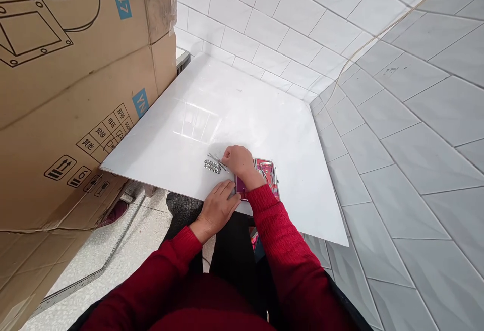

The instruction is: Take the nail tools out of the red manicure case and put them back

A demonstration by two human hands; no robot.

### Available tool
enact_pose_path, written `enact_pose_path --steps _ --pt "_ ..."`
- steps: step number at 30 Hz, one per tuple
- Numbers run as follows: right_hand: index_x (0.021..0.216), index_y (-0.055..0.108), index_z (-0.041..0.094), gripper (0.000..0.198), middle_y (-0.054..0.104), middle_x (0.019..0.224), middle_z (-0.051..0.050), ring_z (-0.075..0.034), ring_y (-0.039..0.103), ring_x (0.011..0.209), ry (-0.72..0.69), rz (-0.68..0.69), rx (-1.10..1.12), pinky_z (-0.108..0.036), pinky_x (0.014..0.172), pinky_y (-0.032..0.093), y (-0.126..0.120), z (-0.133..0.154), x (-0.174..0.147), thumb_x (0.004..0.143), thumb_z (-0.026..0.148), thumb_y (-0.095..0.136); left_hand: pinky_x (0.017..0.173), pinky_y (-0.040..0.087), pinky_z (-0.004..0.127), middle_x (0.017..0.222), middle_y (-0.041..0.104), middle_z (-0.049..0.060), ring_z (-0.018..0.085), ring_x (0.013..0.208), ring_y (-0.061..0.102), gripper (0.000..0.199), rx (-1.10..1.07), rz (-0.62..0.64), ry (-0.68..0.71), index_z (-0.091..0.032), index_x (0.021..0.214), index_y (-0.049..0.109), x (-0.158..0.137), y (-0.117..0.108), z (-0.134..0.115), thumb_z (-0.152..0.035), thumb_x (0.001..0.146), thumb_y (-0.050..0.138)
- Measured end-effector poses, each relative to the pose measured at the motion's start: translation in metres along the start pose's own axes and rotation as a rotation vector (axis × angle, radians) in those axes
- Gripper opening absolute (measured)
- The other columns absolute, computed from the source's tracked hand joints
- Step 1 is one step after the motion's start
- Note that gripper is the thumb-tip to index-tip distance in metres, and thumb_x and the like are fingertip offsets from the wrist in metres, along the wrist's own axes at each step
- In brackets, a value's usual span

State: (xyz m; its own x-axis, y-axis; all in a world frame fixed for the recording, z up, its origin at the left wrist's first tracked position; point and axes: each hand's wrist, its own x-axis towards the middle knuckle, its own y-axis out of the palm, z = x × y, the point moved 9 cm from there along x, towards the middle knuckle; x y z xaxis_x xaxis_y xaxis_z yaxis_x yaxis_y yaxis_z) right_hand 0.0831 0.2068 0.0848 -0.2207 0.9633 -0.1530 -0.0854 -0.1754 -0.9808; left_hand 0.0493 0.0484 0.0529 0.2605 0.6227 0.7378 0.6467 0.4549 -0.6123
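A small open case [242, 188] with a red and purple inside lies near the board's front edge. Its right half [266, 170] holds several slim metal tools; my right wrist covers part of the case. My left hand [218, 207] rests at the left edge of the case, fingers stretched out flat and thumb against its near corner. Above the case, my right hand [238, 160] is closed in a pinch; what it holds, if anything, is hidden. Beside its fingertips lie thin metal tools [215, 158] and a shiny, ridged metal piece [212, 166].
The glossy white board [166, 144] reaches from my lap to the tiled wall [264, 28]. On the left stands a large cardboard box [75, 89], close to the board's edge. A thin cable [350, 60] runs along the wall's corner on the right.
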Motion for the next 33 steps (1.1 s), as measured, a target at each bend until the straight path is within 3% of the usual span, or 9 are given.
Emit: enact_pose_path --steps 5,9,14,19,26,33 --pt "0.093 0.08 0.02 0.024 0.079 0.09 -0.004 -0.018 0.065 0.078 -0.001 -0.047 0.05 -0.028 0.065 0.036 -0.001 -0.008 -0.008 0.093 0.018 0.056 0.099 0.062 0.046 0.119 0.07 0.014 0.028 0.118 0.067 0.017 0.016 0.013 0.013 -0.018 0.1 0.072 0.002 -0.001 -0.001 -0.024 0.105 0.057" --pt "0.092 0.079 0.019 0.022 0.078 0.088 -0.003 -0.017 0.065 0.078 0.102 -0.14 0.1 -0.028 0.065 0.035 -0.015 -0.057 -0.027 0.097 0.023 0.057 0.099 0.062 0.049 0.121 0.07 0.016 0.03 0.121 0.066 0.015 0.017 0.047 -0.001 -0.018 0.101 0.072 0.004 0.001 0.0 -0.023 0.104 0.059" --pt "0.088 0.078 0.021 0.02 0.078 0.086 -0.002 -0.017 0.067 0.08 0.21 -0.106 0.139 -0.027 0.067 0.037 -0.009 -0.1 -0.048 0.098 0.031 0.063 0.099 0.062 0.048 0.123 0.069 0.016 0.03 0.122 0.065 0.013 0.002 0.063 0.011 -0.018 0.102 0.072 0.005 0.002 0.0 -0.022 0.104 0.06" --pt "0.091 0.078 0.021 0.024 0.08 0.093 -0.005 -0.021 0.071 0.086 0.239 -0.038 0.017 -0.028 0.066 0.04 -0.002 -0.093 -0.05 0.099 0.037 0.063 0.1 0.061 0.048 0.123 0.069 0.015 0.03 0.122 0.065 0.012 0.005 0.053 0.022 -0.018 0.102 0.072 0.005 0.001 0.001 -0.022 0.104 0.061" --pt "0.105 0.079 0.014 0.027 0.08 0.103 -0.014 -0.026 0.075 0.099 0.231 0.012 -0.138 -0.03 0.076 0.048 -0.002 -0.078 -0.048 0.101 0.023 0.054 0.1 0.061 0.047 0.122 0.069 0.015 0.029 0.122 0.065 0.012 0.003 0.059 0.017 -0.019 0.101 0.072 0.006 0.0 0.0 -0.022 0.104 0.06" --pt "0.107 0.08 0.012 0.028 0.08 0.105 -0.017 -0.029 0.075 0.105 0.227 0.012 -0.178 -0.03 0.077 0.049 0.001 -0.075 -0.047 0.099 0.022 0.055 0.1 0.062 0.047 0.121 0.069 0.015 0.029 0.121 0.066 0.012 0.009 0.026 0.031 -0.019 0.1 0.073 0.006 0.0 0.0 -0.023 0.103 0.062"
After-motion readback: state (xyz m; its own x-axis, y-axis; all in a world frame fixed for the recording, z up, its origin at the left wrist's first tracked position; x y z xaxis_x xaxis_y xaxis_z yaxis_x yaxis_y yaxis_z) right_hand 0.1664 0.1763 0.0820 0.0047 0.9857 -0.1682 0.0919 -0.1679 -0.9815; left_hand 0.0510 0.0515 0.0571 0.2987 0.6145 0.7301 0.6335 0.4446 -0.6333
